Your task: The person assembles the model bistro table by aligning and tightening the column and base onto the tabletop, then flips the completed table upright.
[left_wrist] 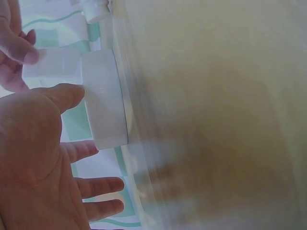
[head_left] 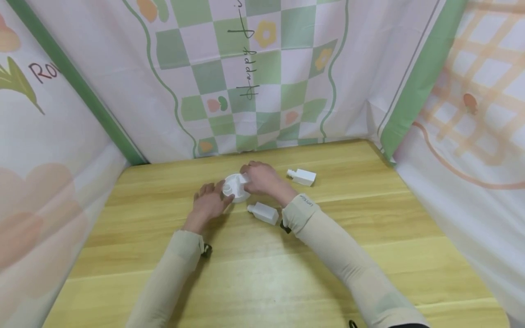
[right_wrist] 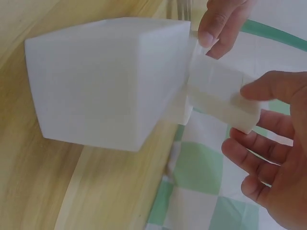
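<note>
A round white holder with a raised rim (head_left: 230,197) stands on the table. My left hand (head_left: 210,201) grips its side between thumb and fingers, the other fingers spread, as the left wrist view shows. My right hand (head_left: 262,178) pinches a white block-shaped piece (right_wrist: 223,91) between thumb and fingertips. That piece stands up from the top of the holder (left_wrist: 103,103); whether it sits inside cannot be told. Just below the right hand, a white square bottle with a narrow neck (head_left: 264,213) lies on its side.
Another white square bottle (head_left: 302,176) lies to the right, beyond the right wrist. The wooden table (head_left: 254,282) meets a patterned cloth (head_left: 262,82) at its back edge. More cloth hangs at both sides. A small black object (head_left: 352,324) shows at the bottom edge.
</note>
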A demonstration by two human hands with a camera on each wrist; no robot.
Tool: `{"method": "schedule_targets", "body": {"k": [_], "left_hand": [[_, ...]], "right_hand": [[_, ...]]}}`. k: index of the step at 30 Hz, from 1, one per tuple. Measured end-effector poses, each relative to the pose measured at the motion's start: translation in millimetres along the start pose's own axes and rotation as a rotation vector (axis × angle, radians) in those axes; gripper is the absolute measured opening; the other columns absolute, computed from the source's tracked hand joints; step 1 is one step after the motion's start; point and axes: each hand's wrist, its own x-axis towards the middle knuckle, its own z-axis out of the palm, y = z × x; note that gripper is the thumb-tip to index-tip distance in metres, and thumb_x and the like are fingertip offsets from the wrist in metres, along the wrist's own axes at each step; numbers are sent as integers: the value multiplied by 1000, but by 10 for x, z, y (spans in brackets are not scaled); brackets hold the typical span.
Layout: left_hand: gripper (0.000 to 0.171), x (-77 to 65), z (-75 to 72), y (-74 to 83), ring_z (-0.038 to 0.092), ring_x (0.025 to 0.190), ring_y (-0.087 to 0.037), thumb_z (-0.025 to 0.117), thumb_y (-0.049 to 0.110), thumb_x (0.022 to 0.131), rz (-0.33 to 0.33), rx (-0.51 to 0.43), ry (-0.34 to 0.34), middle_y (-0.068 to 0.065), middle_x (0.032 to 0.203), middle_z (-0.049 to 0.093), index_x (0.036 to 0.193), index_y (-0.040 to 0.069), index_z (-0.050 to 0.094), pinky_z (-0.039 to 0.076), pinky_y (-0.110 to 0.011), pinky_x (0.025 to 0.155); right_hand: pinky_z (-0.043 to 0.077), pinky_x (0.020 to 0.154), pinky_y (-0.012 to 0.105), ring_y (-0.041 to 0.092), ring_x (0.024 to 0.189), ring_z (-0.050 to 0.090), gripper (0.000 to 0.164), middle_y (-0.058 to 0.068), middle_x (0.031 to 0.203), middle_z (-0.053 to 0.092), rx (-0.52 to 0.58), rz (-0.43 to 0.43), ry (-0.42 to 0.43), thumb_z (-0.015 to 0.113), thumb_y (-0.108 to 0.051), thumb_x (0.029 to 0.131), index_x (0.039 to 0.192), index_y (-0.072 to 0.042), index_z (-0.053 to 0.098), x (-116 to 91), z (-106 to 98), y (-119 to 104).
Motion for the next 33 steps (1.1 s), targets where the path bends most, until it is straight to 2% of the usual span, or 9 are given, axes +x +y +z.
{"method": "schedule_targets", "body": {"k": [5, 11, 19, 33], "left_hand": [[76, 3, 2, 0, 14, 152, -46, 38, 61, 101, -8, 8, -9, -23, 163, 22, 161, 19, 17, 14, -68, 121], [76, 11, 13, -11, 14, 152, -46, 37, 62, 101, -10, 9, -11, -23, 163, 22, 161, 19, 18, 14, -68, 121], [76, 21, 12, -5, 14, 152, -45, 37, 62, 101, -10, 11, -9, -23, 163, 22, 160, 18, 19, 13, -67, 121], [76, 11, -18, 15, 16, 151, -47, 38, 61, 101, -3, 31, -6, -24, 162, 24, 160, 18, 20, 14, -69, 120]], "right_hand": [[57, 87, 41, 25, 98, 67, 50, 7, 113, 69, -23, -19, -31, 70, -46, 89, 129, -18, 61, -43, -23, -18], [57, 82, 39, 23, 94, 66, 49, 6, 111, 69, -29, -27, -61, 73, -34, 84, 129, -17, 63, -70, -46, -37], [58, 83, 40, 24, 97, 68, 48, 5, 114, 72, -38, -12, -49, 75, -39, 84, 125, -16, 67, -53, -60, -41], [57, 72, 37, 20, 85, 67, 45, 2, 105, 74, -66, 2, -6, 76, -41, 82, 120, -18, 69, -55, -28, -32]]}}
